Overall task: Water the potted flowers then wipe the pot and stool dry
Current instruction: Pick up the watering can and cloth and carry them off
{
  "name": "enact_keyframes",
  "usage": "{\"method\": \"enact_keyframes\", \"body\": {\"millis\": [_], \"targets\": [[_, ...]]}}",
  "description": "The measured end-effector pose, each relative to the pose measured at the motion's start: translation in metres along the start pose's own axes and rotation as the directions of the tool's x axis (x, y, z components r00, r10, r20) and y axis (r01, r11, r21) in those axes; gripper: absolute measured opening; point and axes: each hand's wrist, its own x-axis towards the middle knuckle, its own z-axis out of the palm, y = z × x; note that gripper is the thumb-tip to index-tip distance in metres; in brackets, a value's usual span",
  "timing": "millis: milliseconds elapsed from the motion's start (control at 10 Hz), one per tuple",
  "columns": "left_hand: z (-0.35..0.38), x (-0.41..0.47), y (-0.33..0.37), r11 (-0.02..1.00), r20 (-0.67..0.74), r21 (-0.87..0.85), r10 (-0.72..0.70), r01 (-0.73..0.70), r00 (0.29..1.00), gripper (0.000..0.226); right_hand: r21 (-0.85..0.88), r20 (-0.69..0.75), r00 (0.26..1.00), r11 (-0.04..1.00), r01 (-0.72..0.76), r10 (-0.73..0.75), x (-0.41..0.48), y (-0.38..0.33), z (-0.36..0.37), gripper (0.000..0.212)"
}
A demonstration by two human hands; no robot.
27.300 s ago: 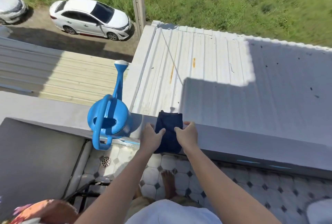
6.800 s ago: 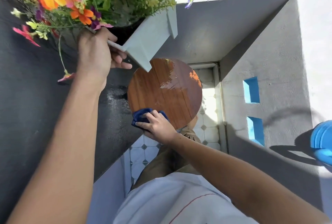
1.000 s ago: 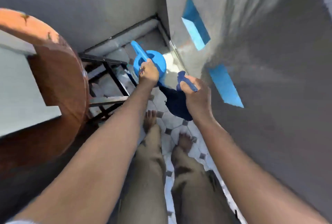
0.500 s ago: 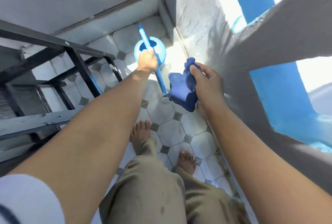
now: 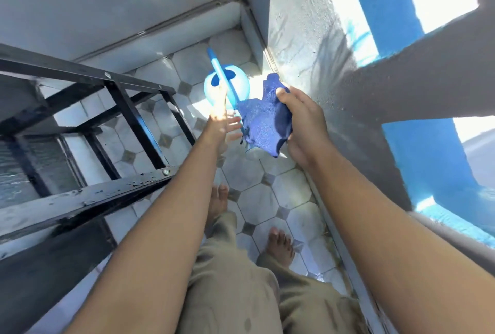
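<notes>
A light-blue watering can [image 5: 239,85] stands on the tiled floor in the corner by the wall. My left hand [image 5: 221,120] hovers just over its blue handle, fingers spread and holding nothing. Close to its right, my right hand [image 5: 304,126] is shut on a crumpled dark-blue cloth [image 5: 263,122], which hangs over the can's near end. The stool's black metal frame [image 5: 134,122] shows at the left, wet in places. Its wooden seat, the pot and the flowers are out of view.
The grey balcony wall [image 5: 334,71] with blue-edged openings runs along the right. Another grey wall closes the far side. My bare feet [image 5: 278,246] stand on the white octagon floor tiles [image 5: 257,199] between the stool frame and the wall.
My left hand has let go of the watering can's handle and opened; the can now rests on the floor. The right hand still holds the cloth, slightly nearer.
</notes>
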Motion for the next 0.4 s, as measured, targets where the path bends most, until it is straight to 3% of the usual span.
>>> {"method": "enact_keyframes", "body": {"millis": [100, 200, 300, 400], "targets": [[0.019, -0.08, 0.028, 0.956, 0.193, -0.287, 0.001, 0.056, 0.981, 0.061, 0.074, 0.033, 0.999, 0.997, -0.007, 0.005, 0.006, -0.007, 0.006, 0.029], [0.021, -0.089, 0.036, 0.919, 0.222, -0.364, 0.242, -0.149, 0.945, 0.022, 0.116, 0.103, 0.995, 0.993, -0.027, 0.015, 0.016, -0.011, 0.019, 0.005], [0.012, -0.076, 0.049, 0.843, 0.01, -0.389, 0.408, -0.373, 0.913, 0.027, -0.011, 0.141, 0.99, 1.0, 0.023, -0.021, 0.036, -0.013, 0.035, 0.022], [0.008, -0.061, 0.071, 0.733, -0.199, -0.424, 0.496, -0.531, 0.845, 0.043, -0.21, 0.248, 0.959, 0.96, 0.188, -0.134, 0.056, -0.009, 0.056, 0.02]]}}
